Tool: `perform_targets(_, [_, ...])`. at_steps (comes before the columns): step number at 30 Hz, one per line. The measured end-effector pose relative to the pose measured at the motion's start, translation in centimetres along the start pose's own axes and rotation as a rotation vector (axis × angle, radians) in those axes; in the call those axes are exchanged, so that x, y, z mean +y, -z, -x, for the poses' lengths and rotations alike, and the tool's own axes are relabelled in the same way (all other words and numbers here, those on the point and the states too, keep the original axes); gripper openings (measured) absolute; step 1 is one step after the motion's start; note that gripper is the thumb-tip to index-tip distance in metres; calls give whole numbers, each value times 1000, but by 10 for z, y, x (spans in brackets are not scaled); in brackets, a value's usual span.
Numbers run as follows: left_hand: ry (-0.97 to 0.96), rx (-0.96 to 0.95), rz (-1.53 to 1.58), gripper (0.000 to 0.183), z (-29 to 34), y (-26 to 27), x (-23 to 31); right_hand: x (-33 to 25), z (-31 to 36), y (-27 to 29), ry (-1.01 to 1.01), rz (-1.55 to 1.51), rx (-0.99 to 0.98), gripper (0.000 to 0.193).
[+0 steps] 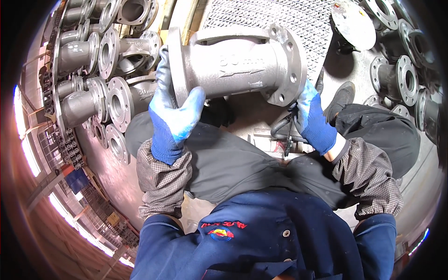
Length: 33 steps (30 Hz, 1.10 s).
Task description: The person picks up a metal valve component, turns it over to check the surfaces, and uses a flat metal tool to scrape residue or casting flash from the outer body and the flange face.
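Note:
A grey cast-metal flanged valve body [231, 65] lies crosswise in front of me, held up above my knees. Raised lettering and an arrow stand out on its side, and bolt holes show in its right flange. My left hand [176, 114], in a blue and white coated glove, grips the left flange, thumb on the near side and fingers behind the rim. On the lower edge of the right flange is my right hand [311, 114], gloved alike; its fingertips are partly hidden behind the metal.
Beyond the valve body is a perforated metal grating [270, 14]. A round, white-topped stand [353, 25] is at the far right. More flanged castings crowd the left [79, 56] and right [396, 81]. A dark hose [280, 128] lies low between my legs.

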State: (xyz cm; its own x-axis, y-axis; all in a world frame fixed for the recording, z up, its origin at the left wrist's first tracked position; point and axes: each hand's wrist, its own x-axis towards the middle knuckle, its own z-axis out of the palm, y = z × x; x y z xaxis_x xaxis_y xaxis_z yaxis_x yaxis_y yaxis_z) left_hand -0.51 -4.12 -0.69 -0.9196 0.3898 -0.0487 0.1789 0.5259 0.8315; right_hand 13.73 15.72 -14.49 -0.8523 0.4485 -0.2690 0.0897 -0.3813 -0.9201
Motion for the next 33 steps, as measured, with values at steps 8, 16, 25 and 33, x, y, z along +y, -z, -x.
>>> perform_targets(8, [-121,-91,331,76,-29,-21,33,-31,-49,4,-356,-468,147,19])
perform_targets(16, [-340,-50,-326,56,-38,-18,16,7,-65,34,620,1108,-2,14])
perform_targets(25, [-622,25,-262,43,-44,3,-11,-34,-48,33,496,792,61,25])
perform_targets(33, [-308,-162,56,67,-45,-19,37,-42,-58,48,37,-44,61,28])
